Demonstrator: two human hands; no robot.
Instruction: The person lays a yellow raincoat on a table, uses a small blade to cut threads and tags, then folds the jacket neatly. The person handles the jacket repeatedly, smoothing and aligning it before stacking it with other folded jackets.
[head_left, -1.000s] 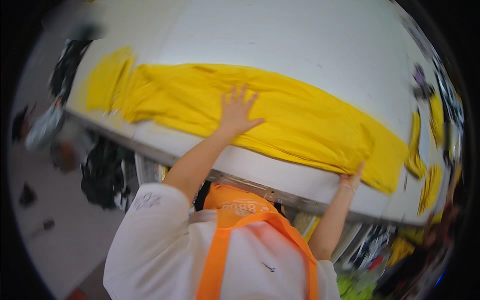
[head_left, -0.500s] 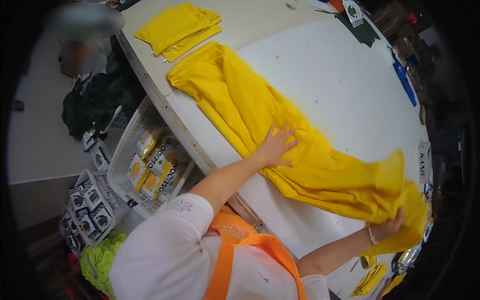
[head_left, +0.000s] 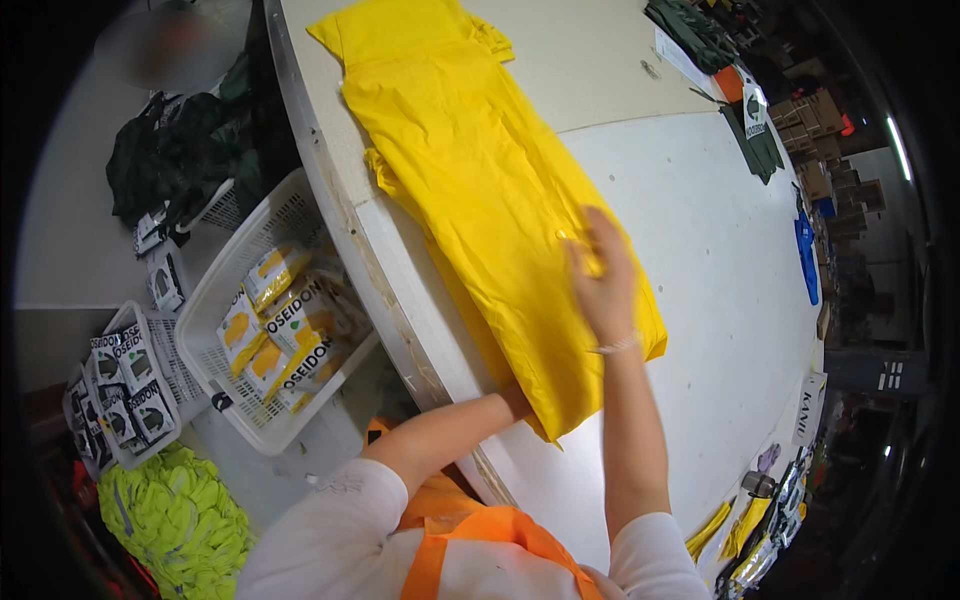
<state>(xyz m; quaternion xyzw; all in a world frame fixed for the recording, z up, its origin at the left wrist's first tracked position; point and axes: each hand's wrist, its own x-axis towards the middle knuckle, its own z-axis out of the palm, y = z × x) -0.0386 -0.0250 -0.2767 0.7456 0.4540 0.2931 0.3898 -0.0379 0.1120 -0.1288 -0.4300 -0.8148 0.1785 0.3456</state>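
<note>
A long yellow garment (head_left: 460, 190) of smooth, slightly shiny fabric lies folded into a strip across the white table, its near end by my body. Over its right side is my right hand (head_left: 607, 290), fingers apart and somewhat blurred, close to or touching the cloth. My left hand is hidden beneath the garment's near left edge; only the wrist (head_left: 510, 400) and forearm show. At the far end, more yellow fabric (head_left: 400, 30) lies against the garment; where one stops and the other starts is hard to make out.
Left of the table (head_left: 700, 250) stands a white plastic basket (head_left: 200, 335) of packets, with a smaller basket of packets (head_left: 130, 390) beyond it. Lime-green fabric (head_left: 175, 510) is heaped below. Dark green pieces (head_left: 750, 135) lie at the far right, yellow pieces (head_left: 740, 525) near right.
The garment's right part has been brought leftward, giving a narrower strip. My right hand has moved from the far right to over the garment; my left hand has gone under its near edge.
</note>
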